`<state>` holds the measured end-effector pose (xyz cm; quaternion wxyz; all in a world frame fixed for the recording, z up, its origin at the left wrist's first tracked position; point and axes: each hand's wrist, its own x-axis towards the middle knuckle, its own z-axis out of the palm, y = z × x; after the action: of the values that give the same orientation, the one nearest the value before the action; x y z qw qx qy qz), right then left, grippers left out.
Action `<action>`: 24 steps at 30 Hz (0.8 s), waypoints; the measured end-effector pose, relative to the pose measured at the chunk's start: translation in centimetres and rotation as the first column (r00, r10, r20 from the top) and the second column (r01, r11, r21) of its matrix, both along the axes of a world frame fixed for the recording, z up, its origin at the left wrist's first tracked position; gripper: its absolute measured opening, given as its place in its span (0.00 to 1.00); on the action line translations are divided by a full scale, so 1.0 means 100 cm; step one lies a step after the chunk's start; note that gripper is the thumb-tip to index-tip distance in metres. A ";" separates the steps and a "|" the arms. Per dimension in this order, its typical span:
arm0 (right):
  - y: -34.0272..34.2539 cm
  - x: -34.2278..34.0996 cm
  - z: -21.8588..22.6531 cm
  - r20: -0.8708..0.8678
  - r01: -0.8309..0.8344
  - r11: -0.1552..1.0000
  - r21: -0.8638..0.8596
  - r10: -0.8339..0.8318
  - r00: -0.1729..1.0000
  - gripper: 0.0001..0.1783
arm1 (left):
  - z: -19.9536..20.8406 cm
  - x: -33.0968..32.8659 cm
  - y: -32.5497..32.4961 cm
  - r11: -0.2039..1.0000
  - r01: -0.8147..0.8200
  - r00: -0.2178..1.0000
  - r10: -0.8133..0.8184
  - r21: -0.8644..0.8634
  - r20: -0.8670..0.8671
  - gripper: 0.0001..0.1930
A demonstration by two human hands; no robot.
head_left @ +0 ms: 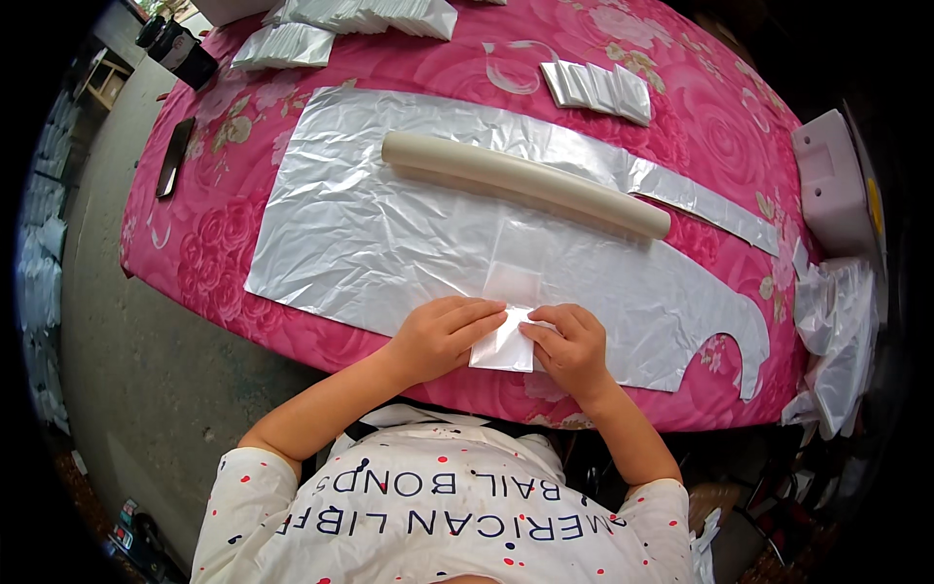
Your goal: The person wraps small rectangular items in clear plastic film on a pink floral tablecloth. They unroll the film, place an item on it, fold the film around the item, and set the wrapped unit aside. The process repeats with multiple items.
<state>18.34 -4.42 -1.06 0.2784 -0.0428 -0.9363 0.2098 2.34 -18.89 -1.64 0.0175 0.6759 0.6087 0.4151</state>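
The left hand (435, 337) and right hand (576, 350) have their fingers (477, 313) closed on opposite sides of the small folded glossy-white plastic packet (504, 352), by the near edge of the pink floral-covered counter (219, 282). Press its folds square. The wrinkled silvery plastic sheet (336, 209) gives room up to the beige cylindrical tube (525, 183).

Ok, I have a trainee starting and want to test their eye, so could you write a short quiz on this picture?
1. Which lies across the silvery plastic sheet?
a) black bottle
b) cream tube
c) white box

2. True or false: the left hand and the right hand both touch the folded plastic packet.

3. What dark, flat thing lies on the pink floral tablecloth, near its left edge?

Key: 1. b; 2. true; 3. a phone.
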 end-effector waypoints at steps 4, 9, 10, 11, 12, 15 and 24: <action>-0.004 0.000 0.001 -0.026 0.047 0.999 0.011 -0.047 0.999 0.12 | -0.004 0.000 -0.002 0.995 0.085 0.995 -0.082 0.059 -0.055 0.12; -0.012 0.008 0.009 -0.083 -0.023 0.991 0.130 0.034 0.996 0.11 | 0.003 0.003 -0.005 0.986 0.108 0.992 -0.100 0.130 -0.071 0.09; -0.012 0.008 0.010 -0.080 -0.021 0.991 0.130 0.031 0.996 0.11 | 0.004 0.003 -0.006 0.981 0.134 0.987 -0.120 0.142 -0.103 0.09; -0.012 0.009 0.009 -0.085 -0.013 0.992 0.129 0.024 0.996 0.11 | 0.005 0.003 -0.007 0.975 0.159 0.981 -0.139 0.153 -0.136 0.09; -0.011 0.010 0.007 -0.090 -0.005 0.992 0.129 0.017 0.996 0.12 | 0.006 0.003 -0.007 0.969 0.185 0.973 -0.157 0.164 -0.169 0.09; -0.012 0.009 0.006 -0.108 0.002 0.987 0.158 0.016 0.994 0.12 | 0.008 0.003 -0.008 0.975 0.173 0.964 -0.139 0.139 -0.227 0.08; -0.016 0.015 0.012 -0.154 -0.055 0.974 0.218 0.090 0.984 0.11 | 0.010 0.008 -0.007 0.985 0.139 0.981 -0.122 0.107 -0.148 0.10</action>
<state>19.81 -6.00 0.10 0.3488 0.0387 -0.9285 0.1214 3.13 -19.58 -0.66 -0.0376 0.7419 0.5375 0.3991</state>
